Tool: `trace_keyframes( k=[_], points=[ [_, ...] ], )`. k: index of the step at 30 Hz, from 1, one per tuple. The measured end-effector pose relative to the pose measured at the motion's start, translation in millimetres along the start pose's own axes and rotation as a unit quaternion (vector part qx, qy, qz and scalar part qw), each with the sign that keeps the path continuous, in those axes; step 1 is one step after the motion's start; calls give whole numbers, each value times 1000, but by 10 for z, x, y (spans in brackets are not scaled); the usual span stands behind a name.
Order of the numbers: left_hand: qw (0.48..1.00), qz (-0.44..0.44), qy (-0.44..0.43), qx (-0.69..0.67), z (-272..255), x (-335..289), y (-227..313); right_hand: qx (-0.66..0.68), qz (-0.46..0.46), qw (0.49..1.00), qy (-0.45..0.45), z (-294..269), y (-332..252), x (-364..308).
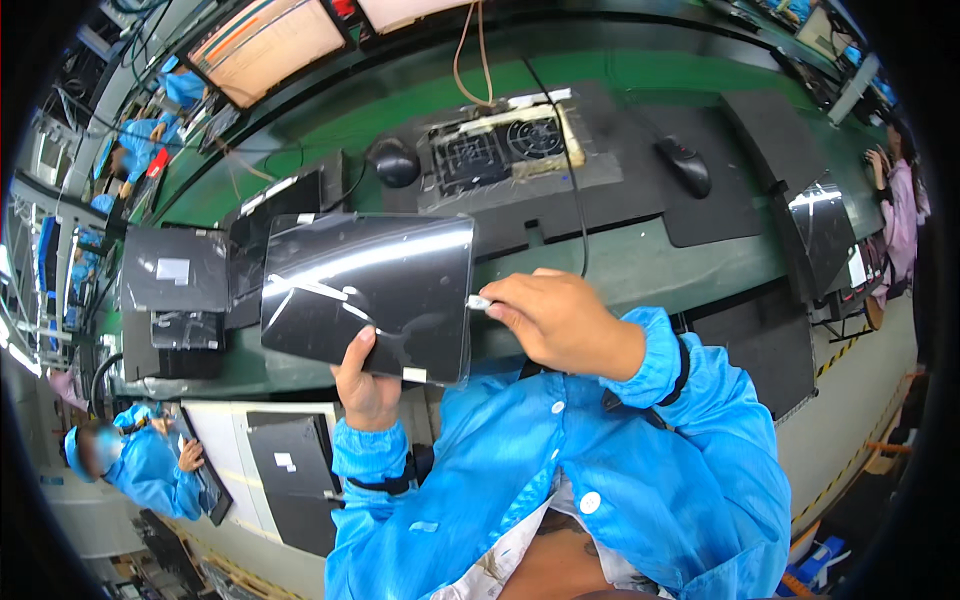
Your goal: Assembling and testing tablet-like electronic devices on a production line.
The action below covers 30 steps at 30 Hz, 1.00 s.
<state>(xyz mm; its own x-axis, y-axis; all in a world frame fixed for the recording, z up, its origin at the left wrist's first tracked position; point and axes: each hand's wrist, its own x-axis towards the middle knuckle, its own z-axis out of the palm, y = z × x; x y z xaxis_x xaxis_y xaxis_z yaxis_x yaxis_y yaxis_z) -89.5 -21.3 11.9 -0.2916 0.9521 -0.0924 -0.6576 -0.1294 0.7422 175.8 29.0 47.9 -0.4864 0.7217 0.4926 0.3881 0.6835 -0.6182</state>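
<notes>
My left hand [367,385] grips the near edge of a flat, black, laptop-like device [370,295], thumb on top and fingers underneath. The device is tilted above the bench, and glossy film on its top reflects the lights. Small white labels sit at its corners. At the device's right edge, my right hand [560,315] pinches a small white plug [479,302] between thumb and fingertips. The plug's tip meets that edge; whether it is inserted I cannot tell.
Behind lie a taped fan unit [500,150], black mice [684,166] and a cable [570,150] on the green bench [640,265]. More dark panels [175,270] stack at left; another device [822,225] leans at right. A co-worker in blue [150,460] holds a panel at lower left.
</notes>
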Motion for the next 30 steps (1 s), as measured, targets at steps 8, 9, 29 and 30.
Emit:
trace_keyframes(
  k=[8,9,29,30],
  points=[
    [995,100,17,-3,545,-6,-44,252,176,940,149,178,-107,-161],
    [993,116,-1,27,663,-48,-45,502,247,821,112,219,-101,-83],
    [512,411,-196,728,418,-48,-79,712,302,614,158,-90,456,-483],
    [520,415,-184,724,468,-20,-103,698,308,621,180,-139,372,-440]
  ],
)
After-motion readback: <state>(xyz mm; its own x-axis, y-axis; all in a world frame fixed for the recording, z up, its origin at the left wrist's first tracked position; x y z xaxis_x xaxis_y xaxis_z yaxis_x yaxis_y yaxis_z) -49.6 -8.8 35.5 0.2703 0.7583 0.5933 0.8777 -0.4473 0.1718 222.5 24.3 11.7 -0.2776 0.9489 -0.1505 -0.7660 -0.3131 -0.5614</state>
